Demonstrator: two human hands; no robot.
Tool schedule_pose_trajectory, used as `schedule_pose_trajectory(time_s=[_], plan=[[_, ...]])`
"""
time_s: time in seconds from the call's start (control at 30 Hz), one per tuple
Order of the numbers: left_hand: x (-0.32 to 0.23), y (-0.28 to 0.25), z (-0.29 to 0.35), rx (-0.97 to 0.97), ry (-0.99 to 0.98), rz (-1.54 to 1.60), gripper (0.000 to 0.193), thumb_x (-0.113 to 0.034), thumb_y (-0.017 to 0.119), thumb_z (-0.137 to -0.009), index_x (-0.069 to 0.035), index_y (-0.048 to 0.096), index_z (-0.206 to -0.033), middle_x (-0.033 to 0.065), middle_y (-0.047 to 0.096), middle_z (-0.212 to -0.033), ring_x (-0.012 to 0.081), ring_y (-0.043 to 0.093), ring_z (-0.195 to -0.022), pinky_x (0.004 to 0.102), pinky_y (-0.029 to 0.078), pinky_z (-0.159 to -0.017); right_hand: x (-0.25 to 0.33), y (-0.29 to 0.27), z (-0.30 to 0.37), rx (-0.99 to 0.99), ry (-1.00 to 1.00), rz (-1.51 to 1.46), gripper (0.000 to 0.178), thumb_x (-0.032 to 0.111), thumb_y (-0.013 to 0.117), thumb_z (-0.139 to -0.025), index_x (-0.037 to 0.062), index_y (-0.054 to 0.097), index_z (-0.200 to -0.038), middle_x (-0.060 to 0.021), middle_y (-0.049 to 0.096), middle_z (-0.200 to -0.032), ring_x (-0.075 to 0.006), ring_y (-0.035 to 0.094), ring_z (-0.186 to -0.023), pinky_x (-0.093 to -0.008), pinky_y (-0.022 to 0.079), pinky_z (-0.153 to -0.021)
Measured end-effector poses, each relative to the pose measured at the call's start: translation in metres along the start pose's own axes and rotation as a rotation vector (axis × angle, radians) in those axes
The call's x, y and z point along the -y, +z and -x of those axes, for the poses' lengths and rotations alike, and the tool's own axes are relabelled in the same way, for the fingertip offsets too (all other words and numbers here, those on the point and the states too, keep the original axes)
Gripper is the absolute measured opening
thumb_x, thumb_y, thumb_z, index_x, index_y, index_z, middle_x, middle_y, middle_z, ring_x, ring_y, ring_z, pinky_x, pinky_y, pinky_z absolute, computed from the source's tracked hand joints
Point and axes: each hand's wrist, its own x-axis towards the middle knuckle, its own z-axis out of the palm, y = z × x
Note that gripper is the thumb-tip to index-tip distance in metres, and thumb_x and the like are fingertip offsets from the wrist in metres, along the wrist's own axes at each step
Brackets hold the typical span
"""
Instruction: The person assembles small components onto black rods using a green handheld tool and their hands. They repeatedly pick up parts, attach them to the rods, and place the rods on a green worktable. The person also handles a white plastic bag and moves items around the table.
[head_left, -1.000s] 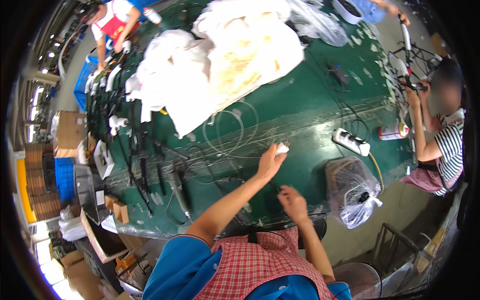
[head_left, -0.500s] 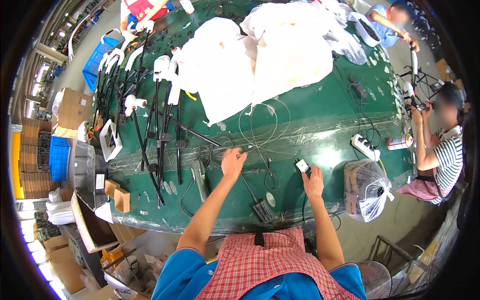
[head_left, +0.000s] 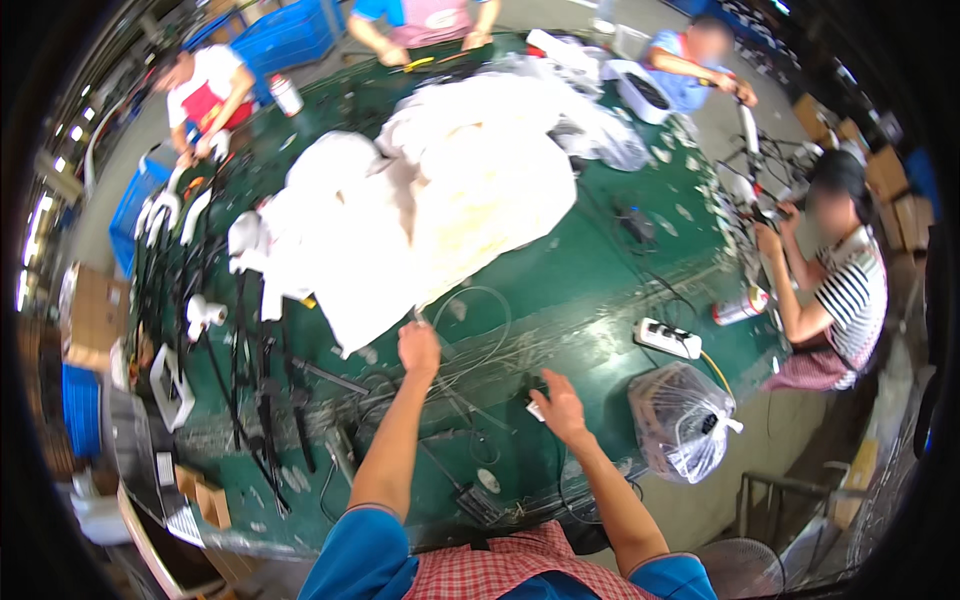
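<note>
My left hand [head_left: 419, 350] reaches over the middle of the table toward the near edge of the big white plastic bags [head_left: 350, 250]. Its fingers are closed around something small at their tips, too blurred to name. A thin pale cable [head_left: 508, 320] loops on the green table just right of it. My right hand [head_left: 562, 410] hovers low with fingers stretched apart, its thumb beside a small white plug [head_left: 535, 411], partly hidden. Between my forearms lies a black box-shaped adapter [head_left: 477, 503] with a cord. A slim grey device [head_left: 340, 452] sits left of my left forearm.
Black tubes with white ends [head_left: 205, 315] crowd the left side. A white power strip [head_left: 668, 338], a tied clear bag [head_left: 682, 425] and a spray can [head_left: 740, 306] stand right. Co-workers are at the table's far side and at a striped-sleeved person's place [head_left: 835, 290] on the right.
My left hand has moved forward toward the white bags and closed its fingers. My right hand stays by the white plug. The view has shifted, bringing more of the table's far side into sight.
</note>
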Motion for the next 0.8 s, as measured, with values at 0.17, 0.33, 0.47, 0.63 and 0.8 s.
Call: schedule_pose_trajectory(time_s=[0.17,0.33,0.47,0.63,0.8], plan=[[0.008,-0.006,0.029,0.04,0.147,0.357,0.011,-0.009,0.049,-0.089,0.0,0.054,-0.087,0.0144,0.06,-0.086,0.028,0.058,-0.075,0.0396,0.049,-0.066,0.022,-0.003,-0.023,-0.033,-0.075,-0.077,0.056,0.026,0.066,-0.083,0.0049,0.044,-0.131,-0.0163,0.051,-0.125,-0.0352,0.05,-0.113,-0.0407,0.046,-0.092],[-0.009,-0.074,0.051,0.482,-0.443,1.37,0.011,-0.012,0.052,-0.092,-0.001,0.05,-0.093,0.0084,0.06,-0.074,0.0141,0.055,-0.052,0.0241,0.04,-0.044,0.099,-0.049,-0.068,-0.061,-0.425,-0.209,0.069,0.022,0.069,-0.079,0.0056,0.036,-0.138,-0.0148,0.042,-0.135,-0.0344,0.043,-0.122,-0.0409,0.04,-0.099],[-0.015,-0.108,0.074,0.335,0.031,0.936,0.015,-0.013,0.058,-0.087,0.0,0.06,-0.095,0.0092,0.064,-0.076,0.0163,0.06,-0.063,0.0294,0.046,-0.06,0.153,-0.054,-0.083,0.045,-0.824,-0.056,0.075,0.012,0.068,-0.076,0.0066,0.032,-0.141,-0.0151,0.045,-0.134,-0.0336,0.046,-0.12,-0.0382,0.041,-0.097],[-0.008,-0.194,0.058,0.502,-0.058,1.119,0.018,-0.015,0.061,-0.088,0.002,0.066,-0.091,0.0028,0.066,-0.077,0.0056,0.055,-0.07,0.0222,0.043,-0.061,0.113,-0.037,-0.095,0.619,-0.457,-0.702,0.063,0.009,0.066,-0.081,0.0109,0.039,-0.138,-0.0113,0.062,-0.104,-0.0208,0.06,-0.091,-0.0305,0.049,-0.078],[0.014,-0.164,0.038,0.332,-0.214,1.034,0.018,-0.016,0.063,-0.086,0.001,0.066,-0.091,0.004,0.064,-0.073,0.0091,0.055,-0.065,0.0245,0.043,-0.06,0.068,0.012,-0.088,0.241,-0.032,-0.64,0.018,0.019,0.054,-0.093,0.006,0.066,-0.098,-0.0078,0.06,-0.062,-0.0179,0.061,-0.057,-0.031,0.047,-0.056]])
